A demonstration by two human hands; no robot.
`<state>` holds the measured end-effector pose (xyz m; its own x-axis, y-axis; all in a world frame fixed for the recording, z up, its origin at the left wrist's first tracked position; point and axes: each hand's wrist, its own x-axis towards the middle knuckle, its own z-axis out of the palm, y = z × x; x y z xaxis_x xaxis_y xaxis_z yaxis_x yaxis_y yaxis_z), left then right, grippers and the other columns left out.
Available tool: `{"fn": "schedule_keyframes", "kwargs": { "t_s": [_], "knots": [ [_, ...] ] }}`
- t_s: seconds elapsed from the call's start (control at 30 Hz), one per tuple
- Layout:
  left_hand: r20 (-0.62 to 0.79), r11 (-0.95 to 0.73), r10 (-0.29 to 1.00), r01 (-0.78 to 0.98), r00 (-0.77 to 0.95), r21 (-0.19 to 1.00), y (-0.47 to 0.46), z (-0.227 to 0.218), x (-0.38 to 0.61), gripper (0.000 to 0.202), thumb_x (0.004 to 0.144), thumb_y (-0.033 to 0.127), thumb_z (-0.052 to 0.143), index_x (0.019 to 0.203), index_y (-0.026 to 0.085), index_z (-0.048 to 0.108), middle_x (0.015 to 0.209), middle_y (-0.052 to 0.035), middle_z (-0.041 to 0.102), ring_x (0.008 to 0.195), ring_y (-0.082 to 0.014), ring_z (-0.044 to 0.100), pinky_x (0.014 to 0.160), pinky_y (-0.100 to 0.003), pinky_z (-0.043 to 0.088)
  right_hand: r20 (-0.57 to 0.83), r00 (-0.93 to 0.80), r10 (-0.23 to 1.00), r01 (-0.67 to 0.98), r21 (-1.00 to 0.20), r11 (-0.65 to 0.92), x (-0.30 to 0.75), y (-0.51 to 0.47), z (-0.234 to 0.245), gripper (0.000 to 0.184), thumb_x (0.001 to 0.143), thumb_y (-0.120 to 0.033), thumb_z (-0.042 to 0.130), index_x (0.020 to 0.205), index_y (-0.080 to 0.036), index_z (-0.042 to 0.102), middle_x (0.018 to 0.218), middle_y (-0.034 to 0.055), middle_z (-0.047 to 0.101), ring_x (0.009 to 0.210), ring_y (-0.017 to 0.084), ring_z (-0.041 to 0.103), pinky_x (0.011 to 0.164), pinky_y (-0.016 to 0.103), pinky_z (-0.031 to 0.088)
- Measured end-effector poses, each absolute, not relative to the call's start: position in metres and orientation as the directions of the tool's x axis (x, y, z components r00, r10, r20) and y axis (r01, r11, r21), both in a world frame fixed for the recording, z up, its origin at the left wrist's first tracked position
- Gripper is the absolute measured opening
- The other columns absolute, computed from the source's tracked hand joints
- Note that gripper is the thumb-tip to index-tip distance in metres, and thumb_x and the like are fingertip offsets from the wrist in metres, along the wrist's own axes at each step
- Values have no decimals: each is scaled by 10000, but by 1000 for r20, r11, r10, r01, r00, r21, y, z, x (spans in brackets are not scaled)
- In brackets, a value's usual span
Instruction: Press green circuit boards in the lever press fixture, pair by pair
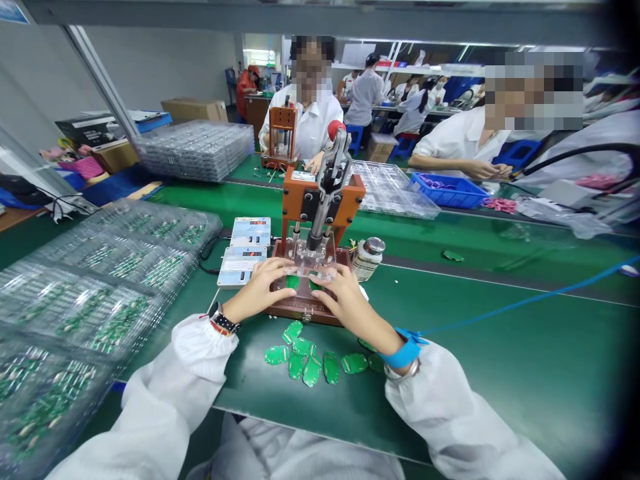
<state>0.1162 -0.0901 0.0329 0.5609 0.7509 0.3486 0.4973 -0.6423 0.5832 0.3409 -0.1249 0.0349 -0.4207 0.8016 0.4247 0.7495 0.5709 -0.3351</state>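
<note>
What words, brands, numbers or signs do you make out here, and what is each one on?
"2", most likely: red digit on the lower meter.
Upper meter: red digits, too blurred to read.
Press base: faint marking along the front, unreadable.
Bottle: label print too small.
Black box: pale lettering, too blurred.
Blue sign, top left: cut off, unreadable.

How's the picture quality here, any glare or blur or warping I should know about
Head view: a soft pale sheen on the green tabletop and bright glints on the clear trays; head view: left hand, right hand and loose green boards fairly clear, the standing worker at the back softer; head view: right edge dark, outer parts stretched, wide-lens fashion.
</note>
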Motion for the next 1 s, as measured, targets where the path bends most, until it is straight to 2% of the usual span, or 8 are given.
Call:
{"fn": "schedule_keyframes", "kwargs": {
  "t_s": [0.2,0.47,0.57,0.73,0.8,0.87,1.0],
  "knots": [
    [337,-641,758,543,558,543,-93,38,118,355,873,260,620,1225,252,570,1307,-65,566,1268,-265,422,1059,-501,273,372,-476,797,814,-156,559,337,-130,51,214,881,-215,587,1075,-182,672,1143,101,607,1096,306,437,859,462,432],
    [314,-599,783,515,537,614,-92,34,117,410,857,251,629,1259,244,547,1286,-76,579,1247,-271,445,1056,-500,291,327,-491,807,830,-106,548,339,-127,56,160,870,-249,610,997,-204,696,1097,108,615,1005,302,465,767,441,440],
    [337,-593,779,446,528,671,-92,31,115,452,854,293,641,1287,251,519,1309,-83,555,1243,-252,462,1064,-468,316,329,-484,811,819,-155,552,341,-126,52,162,867,-254,617,1008,-214,684,1148,98,599,1049,308,467,797,462,446],
    [427,-596,788,377,444,708,-91,26,105,416,870,384,615,1250,232,540,1335,-83,542,1255,-241,466,1072,-468,328,337,-361,869,818,-334,469,347,-126,37,216,881,-295,603,1084,-251,661,1304,63,533,1205,319,425,899,507,438],
    [445,-594,796,388,410,705,-89,25,100,388,881,393,592,1223,212,561,1310,-92,565,1237,-244,485,1066,-471,337,321,-371,871,813,-341,472,346,-124,37,223,891,-301,587,1098,-255,654,1312,62,530,1220,320,422,916,517,430],
    [446,-595,798,408,406,692,-88,27,95,379,882,398,582,1206,200,577,1279,-97,588,1217,-248,505,1058,-467,349,290,-424,858,814,-293,501,344,-123,41,223,894,-290,582,1099,-236,652,1282,76,554,1210,321,437,917,514,428],
    [464,-610,791,456,398,649,-92,33,77,381,879,417,576,1176,180,601,1251,-108,610,1198,-257,523,1048,-450,364,228,-524,821,829,-88,553,344,-133,63,248,862,-228,622,1100,-163,647,1197,123,610,1225,365,444,924,545,415]
  ]
}}
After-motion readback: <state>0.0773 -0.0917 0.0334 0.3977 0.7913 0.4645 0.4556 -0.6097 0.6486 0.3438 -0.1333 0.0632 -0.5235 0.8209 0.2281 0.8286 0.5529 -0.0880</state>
